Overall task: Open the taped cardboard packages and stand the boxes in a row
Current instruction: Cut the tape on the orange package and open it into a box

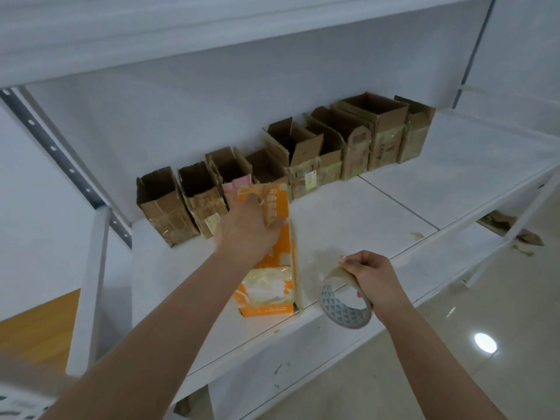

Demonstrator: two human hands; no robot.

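An orange and white taped box (269, 286) lies flat on the white shelf (357, 216), its long side running away from me. My left hand (247, 228) grips its far end, fingers curled over the top flap. My right hand (368, 275) holds a roll of clear tape (345, 301) at the shelf's front edge, just right of the box. Several opened brown cardboard boxes (303, 153) stand in a row along the back wall, from the leftmost box (162, 204) to the rightmost box (416, 131).
A slotted metal upright (60, 159) frames the shelf on the left. A shelf above overhangs the space. Cardboard scraps (512, 228) lie on the floor at the right. A bit of tape (416, 234) sits near the shelf's front edge.
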